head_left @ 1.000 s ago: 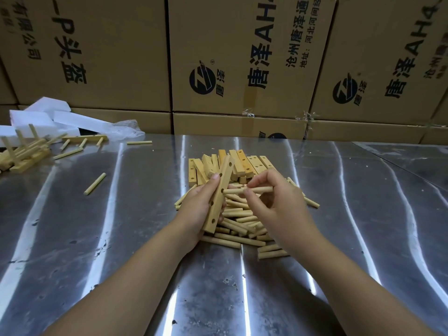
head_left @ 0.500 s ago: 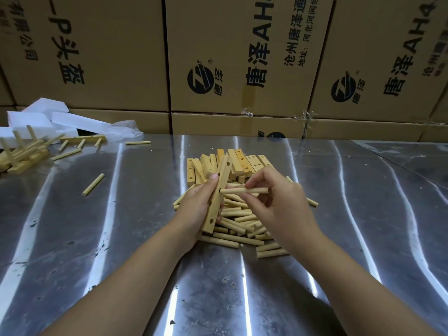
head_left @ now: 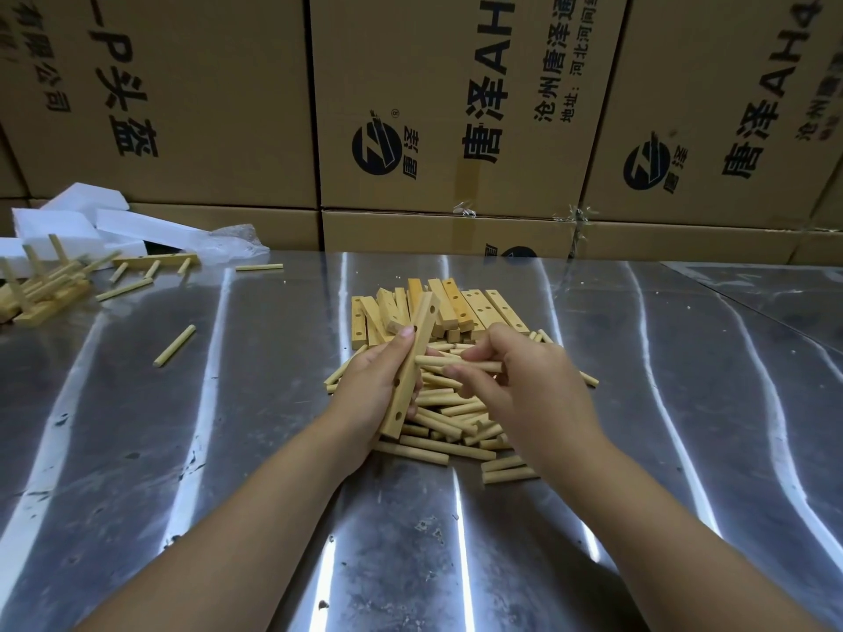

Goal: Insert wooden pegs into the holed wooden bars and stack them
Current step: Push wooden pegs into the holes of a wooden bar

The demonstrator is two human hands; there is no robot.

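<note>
My left hand (head_left: 372,394) grips a holed wooden bar (head_left: 413,367), held steeply tilted above the pile. My right hand (head_left: 524,390) pinches a wooden peg (head_left: 438,361) that lies level, its left end touching the bar's right face about halfway up. Under both hands lies a heap of loose pegs (head_left: 451,431). Just behind it is a cluster of holed bars (head_left: 465,307). Whether the peg's tip is inside a hole is hidden by the bar.
At the far left stands a stack of bars with pegs sticking up (head_left: 41,289), with a pegged bar (head_left: 157,260) and loose pegs (head_left: 174,345) nearby. White foam pieces (head_left: 86,221) lie behind it. Cardboard boxes (head_left: 447,107) wall off the back of the steel table (head_left: 228,449).
My right hand has brought the peg leftward until its end meets the bar. The left hand and bar have hardly moved.
</note>
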